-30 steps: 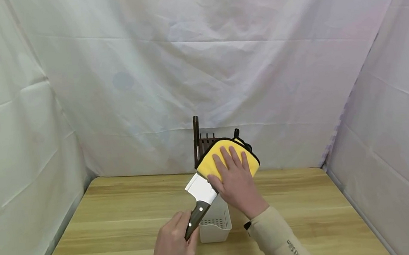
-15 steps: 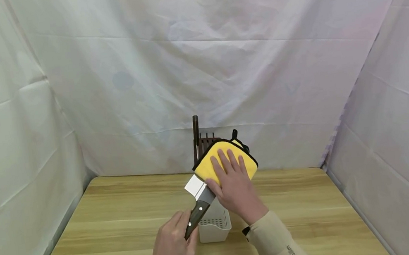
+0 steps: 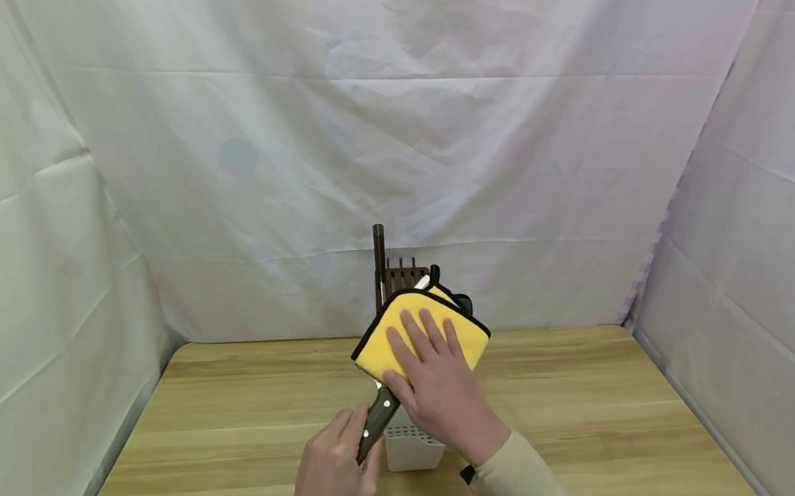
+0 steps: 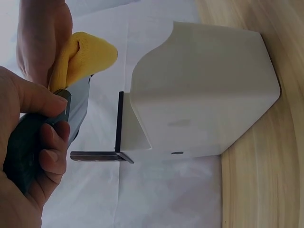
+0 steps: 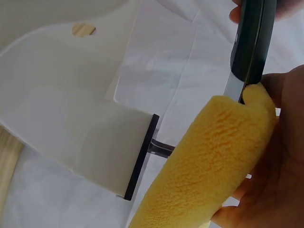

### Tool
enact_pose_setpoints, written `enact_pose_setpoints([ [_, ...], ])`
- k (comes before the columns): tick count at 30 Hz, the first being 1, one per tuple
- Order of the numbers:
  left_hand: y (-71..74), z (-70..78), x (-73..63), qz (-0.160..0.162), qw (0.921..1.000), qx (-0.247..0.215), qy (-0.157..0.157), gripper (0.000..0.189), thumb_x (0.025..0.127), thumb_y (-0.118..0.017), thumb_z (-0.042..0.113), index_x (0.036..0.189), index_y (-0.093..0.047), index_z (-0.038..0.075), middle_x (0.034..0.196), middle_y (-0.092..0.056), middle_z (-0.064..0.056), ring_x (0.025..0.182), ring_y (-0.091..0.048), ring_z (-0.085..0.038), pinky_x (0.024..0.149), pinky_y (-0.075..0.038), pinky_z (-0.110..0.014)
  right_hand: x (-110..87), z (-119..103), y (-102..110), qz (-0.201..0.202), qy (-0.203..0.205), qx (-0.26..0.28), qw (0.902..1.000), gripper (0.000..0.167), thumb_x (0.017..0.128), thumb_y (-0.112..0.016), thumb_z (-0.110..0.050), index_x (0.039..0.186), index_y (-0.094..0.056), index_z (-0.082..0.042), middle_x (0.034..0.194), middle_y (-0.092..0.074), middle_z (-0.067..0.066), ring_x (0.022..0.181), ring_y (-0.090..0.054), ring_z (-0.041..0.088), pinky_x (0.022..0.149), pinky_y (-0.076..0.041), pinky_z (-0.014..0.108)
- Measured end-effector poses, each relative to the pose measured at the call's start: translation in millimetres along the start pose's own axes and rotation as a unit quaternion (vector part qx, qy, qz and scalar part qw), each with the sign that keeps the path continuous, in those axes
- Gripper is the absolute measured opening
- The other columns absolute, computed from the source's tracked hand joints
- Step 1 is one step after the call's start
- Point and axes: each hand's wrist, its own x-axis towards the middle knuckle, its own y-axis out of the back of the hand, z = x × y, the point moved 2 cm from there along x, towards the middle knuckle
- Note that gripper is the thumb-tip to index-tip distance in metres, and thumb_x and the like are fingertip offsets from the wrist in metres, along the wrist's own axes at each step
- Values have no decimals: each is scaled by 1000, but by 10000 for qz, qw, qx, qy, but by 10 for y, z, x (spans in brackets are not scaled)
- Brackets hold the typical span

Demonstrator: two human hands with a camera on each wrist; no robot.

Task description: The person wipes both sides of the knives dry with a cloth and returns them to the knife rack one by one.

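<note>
My left hand grips the black riveted handle of a cleaver, whose blade points up and to the right. A yellow cloth with black edging lies folded over the blade; a sliver of bright metal shows past its upper edge. My right hand presses on the cloth with fingers straight and spread, the thumb close to the handle. In the right wrist view the cloth wraps round the blade next to the handle. Most of the blade is hidden.
A white holder with a perforated part stands on the wooden table beneath the hands. At its back rise a brown slotted top and an upright dark handle. Pale fabric hangs behind and at both sides.
My right hand and the cloth have slid along the blade, down and left toward the handle. The cloth now covers the blade's heel, and metal shows at the far end. The left hand stays nearly still.
</note>
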Motion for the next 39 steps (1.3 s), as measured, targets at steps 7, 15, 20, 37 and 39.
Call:
enact_pose_setpoints([
  [7, 12, 2, 8, -68, 9997, 197, -83, 29, 71, -83, -4, 96, -69, -1, 73, -55, 5, 62, -37, 5, 51, -31, -7, -23, -46, -17, 318, 180, -91, 9993, 48, 105, -59, -35, 146, -59, -10, 156, -48, 19, 149, -36, 41, 119, -30, 62],
  [15, 3, 17, 18, 23, 9980, 391, -501, 28, 70, -78, -2, 96, -69, -5, 74, -55, 1, 62, -38, 2, 50, -34, -8, 37, -71, -45, 395, -15, -243, 9989, 54, 104, -61, -35, 150, -53, -7, 158, -42, 24, 149, -33, 47, 117, -30, 66],
  [20, 3, 20, 17, 132, 9974, 400, -588, 27, 70, -75, 0, 96, -69, -5, 73, -53, 2, 62, -37, 1, 49, -33, -10, 100, -27, -38, 465, -197, -240, 9984, 55, 102, -63, -35, 149, -54, -6, 157, -42, 25, 148, -35, 47, 116, -30, 67],
  [37, -28, 9, 18, 170, 9974, 522, -473, 29, 68, -79, -1, 96, -69, -5, 75, -58, 0, 61, -42, 0, 49, -36, -10, 63, -29, -9, 478, -372, -301, 9977, 50, 105, -58, -33, 148, -55, -7, 155, -47, 24, 143, -42, 48, 110, -37, 68],
  [39, -27, 3, 24, 140, 9974, 552, -432, 30, 68, -80, -2, 96, -69, -5, 75, -60, 0, 61, -44, 0, 50, -38, -10, 44, -88, 1, 492, -327, -339, 9977, 49, 105, -59, -34, 147, -57, -8, 154, -48, 23, 141, -44, 47, 108, -39, 67],
])
